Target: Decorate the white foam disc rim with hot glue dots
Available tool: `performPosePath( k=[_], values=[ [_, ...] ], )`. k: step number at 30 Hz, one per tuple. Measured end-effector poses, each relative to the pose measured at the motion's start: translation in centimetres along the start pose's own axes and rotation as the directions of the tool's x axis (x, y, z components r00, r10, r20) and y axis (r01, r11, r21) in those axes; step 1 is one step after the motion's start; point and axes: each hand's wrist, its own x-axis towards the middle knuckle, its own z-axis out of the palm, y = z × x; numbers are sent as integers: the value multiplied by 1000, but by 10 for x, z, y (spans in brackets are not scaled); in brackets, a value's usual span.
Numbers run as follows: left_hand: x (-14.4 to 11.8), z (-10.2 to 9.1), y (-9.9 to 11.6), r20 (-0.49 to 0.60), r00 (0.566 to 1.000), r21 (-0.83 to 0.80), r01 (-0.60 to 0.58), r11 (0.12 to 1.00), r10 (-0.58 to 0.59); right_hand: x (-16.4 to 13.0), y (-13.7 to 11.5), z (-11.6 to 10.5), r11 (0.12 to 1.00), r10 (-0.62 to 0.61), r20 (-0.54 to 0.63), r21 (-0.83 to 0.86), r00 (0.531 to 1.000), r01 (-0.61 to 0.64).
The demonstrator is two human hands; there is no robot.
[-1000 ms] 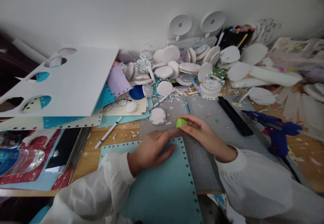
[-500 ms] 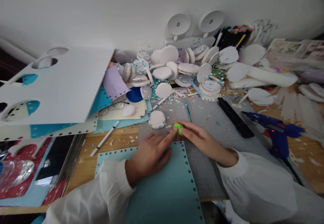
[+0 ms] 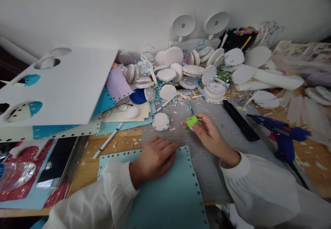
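Since half a second ago the right hand (image 3: 210,136) has lifted the small green punch (image 3: 192,121) off the corner of the blue paper sheet (image 3: 168,191) and drawn it back over the grey cutting mat (image 3: 207,160), so punch and sheet are now apart. Its fingers are closed around the punch, thumb and forefinger pinching its sides; whether the punch rests on the mat or hangs just above it is hard to tell from this angle.

Meanwhile the left hand (image 3: 155,158) has stayed on the sheet, palm down, fingers loosely curled and together, pressing the top edge near the corner. A row of small punched holes runs along the sheet's top and right edges.

Just beyond the left hand lies a white foam disc (image 3: 160,121) speckled with blue, near the punch. Behind it a heap of white foam discs (image 3: 181,70) spreads along the wall. To the right of the right hand a black ruler (image 3: 241,119) lies slantwise on the mat, and further right a blue glue gun (image 3: 280,134) rests on the wooden table (image 3: 85,170). At the left a white board (image 3: 64,87) with round cut-outs leans over stacked paper, with a white pen (image 3: 107,140) lying on the table below it.
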Motion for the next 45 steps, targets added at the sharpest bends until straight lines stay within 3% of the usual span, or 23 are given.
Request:
performPosePath(
  k=[4, 8, 20, 24, 28, 32, 36, 38, 42, 45],
  values=[
    [1, -1, 1, 41, 998, -36, 50, 998, -49, -1, 0, -1, 987, -79, 103, -134, 991, 93],
    [1, -2, 2, 45, 995, -47, 87, 995, -84, -2, -4, 1, 980, -109, 175, -147, 979, 136],
    [2, 0, 1, 95, 989, -53, 116, 992, -111, -5, -10, 3, 991, -132, 169, -14, 977, 136],
    [2, -1, 1, 82, 992, -71, 103, 992, -97, -6, -10, 3, 984, -154, 152, -65, 976, 165],
    [1, 1, 1, 12, 996, -91, 93, 992, -92, -1, -7, 0, 914, -225, 90, -326, 970, 242],
    [-1, 3, 0, -146, 986, -93, 69, 993, -82, 9, 2, -4, 789, -297, -29, -571, 954, 228],
    [-5, 0, -3, -336, 935, -66, 97, 993, -113, 18, 13, -9, 754, -289, -94, -635, 953, 166],
    [-8, -5, -2, -375, 917, -68, 120, 991, -136, 19, 17, -10, 745, -289, -98, -647, 952, 159],
    [-14, -12, -1, -235, 941, -77, 231, 970, -243, 20, 20, -11, 717, -336, -123, -676, 934, 170],
    [-18, -13, 0, -126, 935, -75, 323, 943, -330, 21, 22, -10, 705, -364, -146, -689, 920, 170]
  ],
)
